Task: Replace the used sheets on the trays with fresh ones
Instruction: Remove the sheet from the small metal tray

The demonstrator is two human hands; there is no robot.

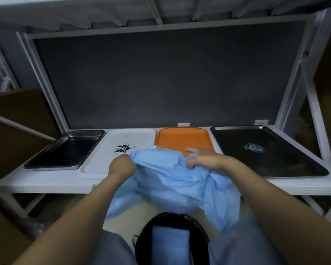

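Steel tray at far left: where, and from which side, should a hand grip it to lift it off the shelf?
Best take the small steel tray by the raised rim of its near short edge, coming from the front. That edge faces the person near the front of the shelf, while its right long side lies close beside the white tray, leaving little finger room.

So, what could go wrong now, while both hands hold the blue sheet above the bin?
1. The blue sheet, bunched between the left hand and right hand, hangs in wide loose folds; part may miss the black bin below and fall on the floor.
2. Its top edge is just in front of the orange tray; if the sheet is soiled, it might brush and dirty that bare tray.
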